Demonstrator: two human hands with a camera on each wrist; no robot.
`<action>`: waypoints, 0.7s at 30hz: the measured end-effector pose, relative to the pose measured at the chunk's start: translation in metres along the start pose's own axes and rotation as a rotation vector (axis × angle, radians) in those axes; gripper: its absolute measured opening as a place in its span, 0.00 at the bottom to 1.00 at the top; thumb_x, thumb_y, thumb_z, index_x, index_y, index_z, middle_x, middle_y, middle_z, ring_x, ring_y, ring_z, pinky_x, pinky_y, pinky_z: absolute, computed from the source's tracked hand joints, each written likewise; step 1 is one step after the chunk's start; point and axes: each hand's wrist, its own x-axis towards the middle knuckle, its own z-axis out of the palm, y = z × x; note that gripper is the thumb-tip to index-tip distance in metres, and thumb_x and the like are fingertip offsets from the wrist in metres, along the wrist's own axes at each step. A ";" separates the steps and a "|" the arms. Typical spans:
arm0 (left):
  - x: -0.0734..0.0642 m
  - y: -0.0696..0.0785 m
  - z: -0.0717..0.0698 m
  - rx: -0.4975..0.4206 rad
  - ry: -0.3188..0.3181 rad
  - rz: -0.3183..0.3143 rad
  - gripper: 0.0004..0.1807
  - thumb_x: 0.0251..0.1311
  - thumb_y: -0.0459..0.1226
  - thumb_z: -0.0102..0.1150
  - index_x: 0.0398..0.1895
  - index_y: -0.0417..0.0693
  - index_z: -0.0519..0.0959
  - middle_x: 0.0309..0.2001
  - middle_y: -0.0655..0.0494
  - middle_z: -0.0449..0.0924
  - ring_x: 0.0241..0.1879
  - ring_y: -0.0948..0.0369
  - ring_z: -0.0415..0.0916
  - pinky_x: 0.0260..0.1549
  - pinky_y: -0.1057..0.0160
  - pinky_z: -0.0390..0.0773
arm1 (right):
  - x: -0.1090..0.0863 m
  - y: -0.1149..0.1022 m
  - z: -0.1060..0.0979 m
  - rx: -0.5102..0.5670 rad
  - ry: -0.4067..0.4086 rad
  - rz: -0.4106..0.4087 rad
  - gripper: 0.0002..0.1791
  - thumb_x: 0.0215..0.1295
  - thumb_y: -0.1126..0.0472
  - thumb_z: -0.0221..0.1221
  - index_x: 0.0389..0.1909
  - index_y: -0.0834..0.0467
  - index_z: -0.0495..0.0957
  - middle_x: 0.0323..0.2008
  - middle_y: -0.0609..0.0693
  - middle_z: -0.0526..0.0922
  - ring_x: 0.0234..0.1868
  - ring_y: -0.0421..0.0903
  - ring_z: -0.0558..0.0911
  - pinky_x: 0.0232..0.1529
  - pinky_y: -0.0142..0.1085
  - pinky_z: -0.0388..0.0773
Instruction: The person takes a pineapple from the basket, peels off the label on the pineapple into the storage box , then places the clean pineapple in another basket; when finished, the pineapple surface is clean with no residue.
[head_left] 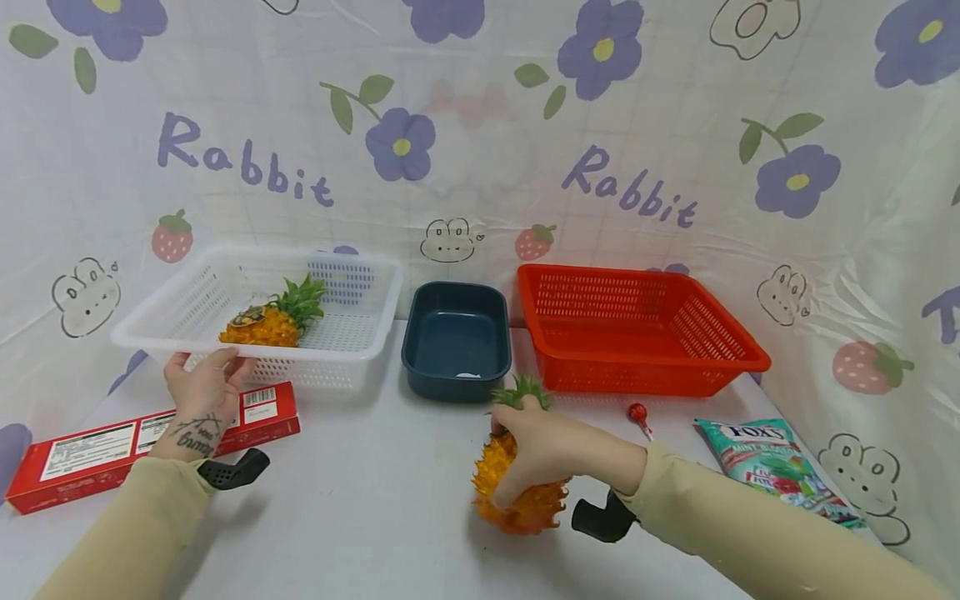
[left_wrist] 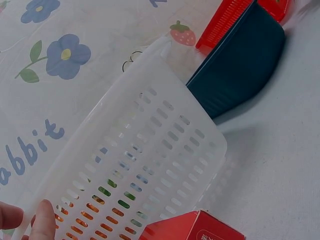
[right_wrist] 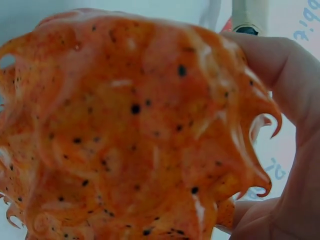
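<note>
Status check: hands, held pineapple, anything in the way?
Right hand grips spiky orange pineapple. Left hand at front rim of white basket; second pineapple inside. Red box near basket's front, possible obstruction.

Head view is bright under even, diffuse light, with a soft shadow on the tabletop (head_left: 360,492) beside the left sleeve (head_left: 135,525) at 8 o'clock and faint sheen on the curtain (head_left: 480,142) at 3. Left wrist view runs duller, the white basket (left_wrist: 165,85) shading toward 4 o'clock. Right wrist view is dim; glints on pineapple (right_wrist: 135,130) at 1 o'clock, lettering (right_wrist: 306,20) blurred at 2.
</note>
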 end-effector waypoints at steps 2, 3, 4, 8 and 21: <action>0.000 0.000 0.000 -0.004 0.001 -0.003 0.41 0.52 0.32 0.64 0.58 0.71 0.49 0.67 0.64 0.53 0.65 0.57 0.58 0.48 0.55 0.73 | -0.004 -0.001 -0.003 -0.008 0.005 -0.011 0.37 0.32 0.49 0.74 0.48 0.48 0.69 0.44 0.53 0.65 0.40 0.48 0.72 0.35 0.42 0.78; 0.000 0.000 0.000 -0.009 -0.001 -0.003 0.41 0.52 0.31 0.63 0.58 0.71 0.49 0.67 0.63 0.53 0.65 0.57 0.58 0.48 0.55 0.73 | -0.006 -0.002 -0.005 -0.011 0.011 -0.020 0.37 0.32 0.49 0.74 0.48 0.48 0.69 0.44 0.52 0.66 0.40 0.48 0.72 0.35 0.42 0.78; 0.001 0.000 0.000 -0.015 -0.002 -0.002 0.41 0.52 0.30 0.63 0.58 0.70 0.49 0.67 0.63 0.53 0.65 0.57 0.58 0.48 0.55 0.73 | -0.008 -0.003 -0.007 -0.012 0.016 -0.028 0.37 0.32 0.50 0.74 0.48 0.48 0.69 0.44 0.52 0.65 0.40 0.48 0.72 0.36 0.42 0.78; 0.001 -0.001 0.000 -0.031 -0.009 0.004 0.40 0.53 0.28 0.61 0.58 0.69 0.49 0.66 0.63 0.53 0.64 0.56 0.59 0.47 0.56 0.73 | -0.015 -0.009 -0.017 -0.016 0.042 -0.062 0.37 0.33 0.51 0.74 0.48 0.47 0.69 0.45 0.51 0.65 0.41 0.47 0.71 0.36 0.40 0.78; 0.002 -0.001 0.001 0.011 0.003 0.015 0.43 0.53 0.30 0.62 0.61 0.71 0.48 0.68 0.62 0.52 0.64 0.56 0.59 0.48 0.56 0.72 | -0.009 -0.008 -0.094 -0.041 0.189 -0.158 0.38 0.38 0.57 0.71 0.54 0.49 0.64 0.53 0.53 0.59 0.50 0.51 0.69 0.43 0.40 0.78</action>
